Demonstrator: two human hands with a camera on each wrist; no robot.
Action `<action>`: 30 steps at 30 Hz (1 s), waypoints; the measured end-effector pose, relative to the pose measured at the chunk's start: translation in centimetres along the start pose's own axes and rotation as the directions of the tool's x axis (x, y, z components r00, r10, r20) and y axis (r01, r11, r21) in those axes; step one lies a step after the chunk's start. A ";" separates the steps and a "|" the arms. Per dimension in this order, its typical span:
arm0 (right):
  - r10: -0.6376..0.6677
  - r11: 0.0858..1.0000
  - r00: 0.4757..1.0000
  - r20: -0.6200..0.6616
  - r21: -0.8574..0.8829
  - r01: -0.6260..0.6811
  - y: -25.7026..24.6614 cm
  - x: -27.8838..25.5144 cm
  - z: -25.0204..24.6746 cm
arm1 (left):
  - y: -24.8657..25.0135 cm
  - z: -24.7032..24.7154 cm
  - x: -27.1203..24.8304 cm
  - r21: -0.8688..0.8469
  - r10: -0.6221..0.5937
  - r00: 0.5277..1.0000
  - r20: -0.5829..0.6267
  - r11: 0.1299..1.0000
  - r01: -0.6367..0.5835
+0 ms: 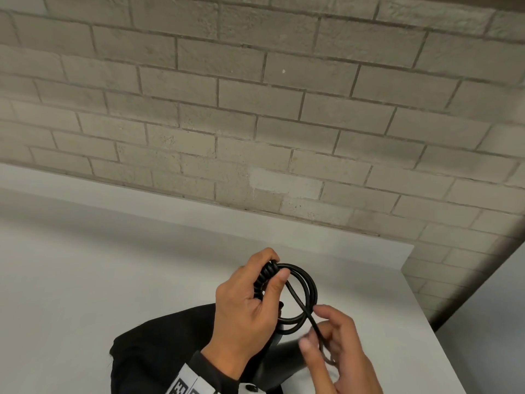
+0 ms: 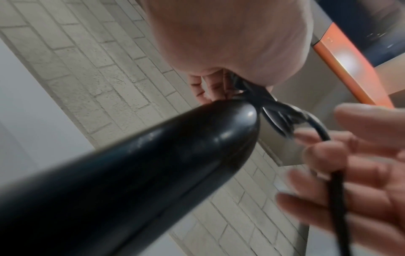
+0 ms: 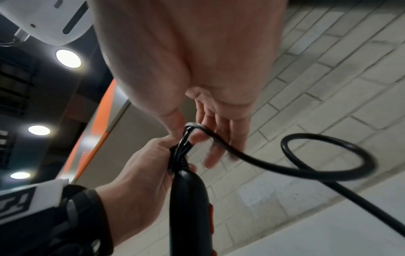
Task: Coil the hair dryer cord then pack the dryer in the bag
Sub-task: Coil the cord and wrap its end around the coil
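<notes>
My left hand (image 1: 277, 267) grips the butt of the black hair dryer (image 1: 279, 358) together with a tight bundle of coiled cord, thumb pressed on the wraps. Two round loops of the black cord (image 1: 308, 294) stand out to the right of that hand. One strand runs down from the loops into my right hand (image 1: 315, 327), which pinches it between thumb and fingers. The dryer handle (image 2: 153, 164) fills the left wrist view; its handle (image 3: 188, 199) shows a red switch in the right wrist view, where a free cord loop (image 3: 328, 155) hangs. The black bag (image 1: 159, 345) lies under my left forearm.
Everything is over a white table (image 1: 113, 265) set against a pale brick wall (image 1: 255, 109). The table's right edge (image 1: 426, 317) runs close beside my right hand. An orange-trimmed panel (image 2: 350, 69) and ceiling lights (image 3: 67, 58) appear in the wrist views.
</notes>
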State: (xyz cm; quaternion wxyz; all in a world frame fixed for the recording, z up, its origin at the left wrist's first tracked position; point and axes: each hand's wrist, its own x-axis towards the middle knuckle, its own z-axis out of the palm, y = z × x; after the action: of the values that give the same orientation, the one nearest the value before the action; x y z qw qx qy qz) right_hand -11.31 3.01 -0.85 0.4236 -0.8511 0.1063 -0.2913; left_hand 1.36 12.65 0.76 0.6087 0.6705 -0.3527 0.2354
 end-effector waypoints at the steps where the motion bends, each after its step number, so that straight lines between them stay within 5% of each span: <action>1: -0.026 0.999 0.999 -0.026 -0.048 0.025 -0.5 0.3 -0.3 | 0.0 0.0 0.0 0.003 -0.002 1.000 -0.001 1.000 0.002; 6: -0.359 0.919 0.931 -0.065 -0.200 0.340 -2.6 3.0 -2.9 | -0.2 -0.1 -0.1 0.034 -0.024 1.000 -0.019 0.999 0.025; 13: -0.460 0.878 0.887 -0.029 -0.161 0.451 -5.0 6.6 -4.4 | 0.2 -0.3 0.1 0.109 0.053 0.998 0.036 0.992 -0.056; 20: -0.392 0.919 0.920 0.026 -0.047 0.392 -6.2 7.9 -3.6 | 0.9 -0.3 -0.3 0.054 0.131 0.989 0.069 0.989 -0.135; 30: -0.149 0.973 0.986 0.076 0.191 0.132 -5.4 7.8 -2.9 | 1.2 0.0 -0.6 -0.010 0.193 0.980 0.043 0.981 -0.193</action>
State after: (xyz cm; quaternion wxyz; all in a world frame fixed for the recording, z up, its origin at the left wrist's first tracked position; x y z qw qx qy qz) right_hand -7.06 1.09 7.89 0.4836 -0.8257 -0.0009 -0.2904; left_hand 0.03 12.77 1.09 0.5772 0.6365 -0.4297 0.2777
